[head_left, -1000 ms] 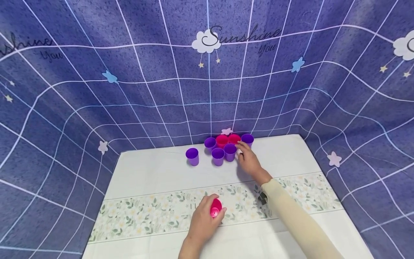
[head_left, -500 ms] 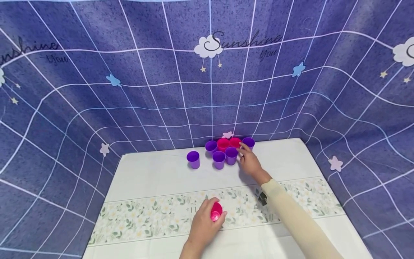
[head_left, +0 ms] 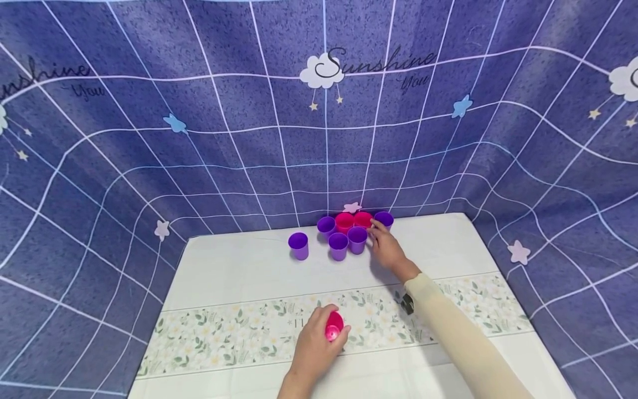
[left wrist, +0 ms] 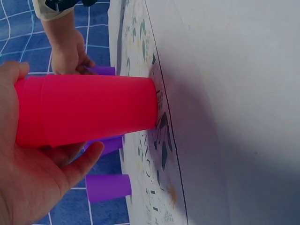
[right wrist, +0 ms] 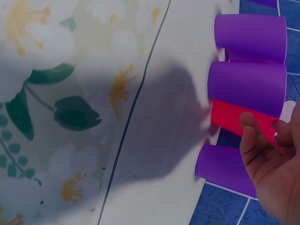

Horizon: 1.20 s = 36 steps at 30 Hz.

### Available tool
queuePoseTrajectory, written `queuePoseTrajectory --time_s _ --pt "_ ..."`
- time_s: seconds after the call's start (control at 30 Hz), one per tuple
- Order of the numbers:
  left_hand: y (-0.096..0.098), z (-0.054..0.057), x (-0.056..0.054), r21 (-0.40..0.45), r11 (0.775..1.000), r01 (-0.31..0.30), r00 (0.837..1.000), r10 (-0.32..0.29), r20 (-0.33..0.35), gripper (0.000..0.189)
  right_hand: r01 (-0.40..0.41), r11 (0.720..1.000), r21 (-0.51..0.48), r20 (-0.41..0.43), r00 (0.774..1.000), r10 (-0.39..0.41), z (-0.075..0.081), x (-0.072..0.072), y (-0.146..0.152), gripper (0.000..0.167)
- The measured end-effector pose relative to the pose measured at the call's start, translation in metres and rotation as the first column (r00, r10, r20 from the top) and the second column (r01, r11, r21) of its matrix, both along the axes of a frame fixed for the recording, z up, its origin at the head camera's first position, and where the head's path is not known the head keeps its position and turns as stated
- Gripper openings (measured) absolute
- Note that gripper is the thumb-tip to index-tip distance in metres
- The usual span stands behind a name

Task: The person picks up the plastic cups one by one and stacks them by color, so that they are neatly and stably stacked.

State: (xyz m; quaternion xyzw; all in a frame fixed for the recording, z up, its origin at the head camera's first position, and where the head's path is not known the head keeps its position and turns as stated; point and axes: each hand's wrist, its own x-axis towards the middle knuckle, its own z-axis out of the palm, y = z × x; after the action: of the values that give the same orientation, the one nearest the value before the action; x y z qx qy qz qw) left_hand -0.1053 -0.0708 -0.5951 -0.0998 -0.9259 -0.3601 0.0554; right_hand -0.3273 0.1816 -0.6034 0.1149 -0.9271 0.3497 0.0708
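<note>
My left hand (head_left: pixel 319 343) holds pinkish-red cups (head_left: pixel 334 327) at the front centre; rim lines in the left wrist view show them nested in a stack (left wrist: pixel 98 105). Fingers and thumb wrap the rim end, and the base points down at the table. At the back, my right hand (head_left: pixel 387 249) pinches the rim of a pinkish-red cup (head_left: pixel 363 220). In the right wrist view, that cup's red side (right wrist: pixel 227 119) shows partly behind a purple cup (right wrist: pixel 246 86), and the thumb and fingers meet at its rim.
Another red cup (head_left: pixel 344 223) stands beside it in the back row, between purple cups (head_left: pixel 326 227). More purple cups (head_left: pixel 338 247) stand in front, and one purple cup (head_left: pixel 299 247) is apart to the left. Blue fabric walls (head_left: pixel 239 138) enclose the white tabletop (head_left: pixel 234 271).
The right hand's fingers have drawn in at the rim of the back red cup. The left hand keeps its hold on the stack, and the standing cups stay put.
</note>
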Motion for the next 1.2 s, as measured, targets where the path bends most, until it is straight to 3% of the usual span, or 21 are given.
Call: queuePoseTrajectory --time_s 0.2,0.37,0.63,0.87,1.2 --pt "0.000 0.000 -0.001 0.013 1.000 0.005 1.000 -0.005 0.021 0.050 -0.021 0.993 0.119 -0.006 1.000 0.022 0.002 -0.002 0.002 0.041" --pt "0.000 -0.001 -0.001 0.015 1.000 0.007 1.000 -0.008 0.030 0.050 -0.058 0.973 0.224 -0.063 0.995 0.074 0.001 -0.003 0.004 0.040" --pt "0.000 -0.003 -0.001 0.017 1.000 0.006 1.000 -0.006 0.021 0.050 -0.087 0.950 0.299 -0.109 0.986 0.125 -0.002 -0.009 0.008 0.039" --pt "0.000 -0.003 -0.002 0.001 1.000 0.001 1.000 -0.001 0.000 0.050 -0.116 0.946 0.303 -0.142 0.976 0.165 0.000 -0.007 0.010 0.047" --pt "0.000 -0.006 -0.002 -0.004 1.000 -0.002 1.000 0.002 -0.004 0.050 -0.134 0.963 0.236 -0.174 0.969 0.177 0.010 0.005 0.007 0.052"
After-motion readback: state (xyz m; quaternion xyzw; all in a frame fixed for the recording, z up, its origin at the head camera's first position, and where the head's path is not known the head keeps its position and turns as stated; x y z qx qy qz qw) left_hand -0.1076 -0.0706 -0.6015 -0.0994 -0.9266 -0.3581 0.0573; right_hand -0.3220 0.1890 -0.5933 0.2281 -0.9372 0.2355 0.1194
